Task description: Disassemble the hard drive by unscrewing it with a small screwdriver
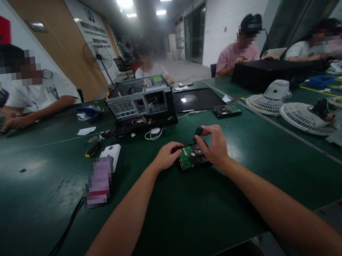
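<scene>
A hard drive point(186, 157) lies on the green table in front of me, its green circuit board facing up. My left hand point(168, 154) grips the drive's left edge, fingers at the far corner and thumb on the near side. Above the drive's right part, my right hand point(215, 145) pinches a small dark piece point(198, 131) between thumb and fingers; its kind cannot be made out. The lower fingers of that hand hide the drive's right end. Farther back and to the right rests a second hard drive point(227, 110), apart from both hands.
An opened computer case point(140, 100) stands ahead, beside a black panel point(198, 99). To the left are a yellow-black screwdriver point(93, 149) and a phone-like item point(101, 178) with a cable. Fan parts point(303, 118) lie at right. Several people sit around the table.
</scene>
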A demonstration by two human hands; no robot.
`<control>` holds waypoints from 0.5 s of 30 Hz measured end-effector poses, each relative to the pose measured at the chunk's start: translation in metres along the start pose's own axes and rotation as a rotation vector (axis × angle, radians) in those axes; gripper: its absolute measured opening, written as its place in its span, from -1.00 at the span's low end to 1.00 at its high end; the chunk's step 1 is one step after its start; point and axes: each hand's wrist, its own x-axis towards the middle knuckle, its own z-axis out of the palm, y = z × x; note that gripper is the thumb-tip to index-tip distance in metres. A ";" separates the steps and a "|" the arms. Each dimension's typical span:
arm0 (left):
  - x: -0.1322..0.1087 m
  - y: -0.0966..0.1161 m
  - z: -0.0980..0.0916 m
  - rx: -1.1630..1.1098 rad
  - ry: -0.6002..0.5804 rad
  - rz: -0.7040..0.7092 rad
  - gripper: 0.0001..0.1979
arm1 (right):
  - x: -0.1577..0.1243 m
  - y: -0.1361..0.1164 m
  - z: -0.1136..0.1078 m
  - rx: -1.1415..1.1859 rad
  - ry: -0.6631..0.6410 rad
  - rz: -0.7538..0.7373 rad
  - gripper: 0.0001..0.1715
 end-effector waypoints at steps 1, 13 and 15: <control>0.000 0.000 0.000 0.000 -0.001 -0.002 -0.67 | 0.000 0.000 0.000 0.004 0.001 -0.001 -0.54; 0.001 -0.002 0.000 0.020 -0.008 -0.014 -0.67 | 0.000 -0.002 -0.002 0.086 0.000 -0.028 -0.59; 0.000 0.000 0.000 0.024 -0.008 -0.004 -0.66 | 0.001 -0.003 -0.003 0.070 0.005 -0.042 -0.59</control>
